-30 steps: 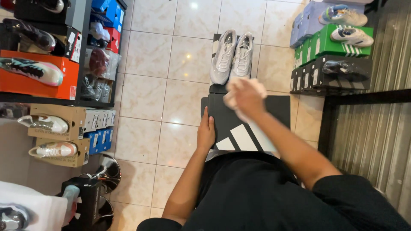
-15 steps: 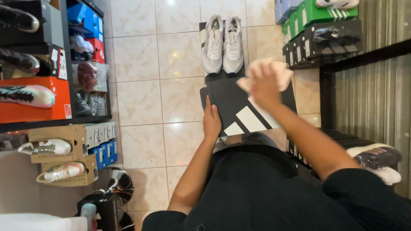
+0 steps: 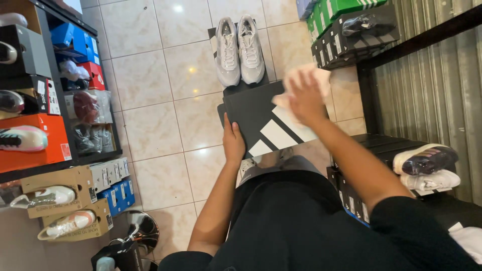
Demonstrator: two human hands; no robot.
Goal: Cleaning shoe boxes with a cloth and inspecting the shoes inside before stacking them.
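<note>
At centre, left hand (image 3: 233,143) grips the black box lid (image 3: 261,123) by its 9 o'clock edge, fingers hidden underneath. Right hand (image 3: 303,98), blurred, presses a pale cloth (image 3: 314,78) on the lid's 2 o'clock corner; finger spread unclear.

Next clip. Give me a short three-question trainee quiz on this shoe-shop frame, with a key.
1. True or false: the left hand grips the edge of the dark shoebox lid.
2. What does the right hand press on that lid? A) a brush B) a pale cloth C) a shoe
3. Fill in: the pair of grey sneakers rests beyond the lid, above the tiled ____.

Key: 1 true; 2 B, the pale cloth; 3 floor.
</note>
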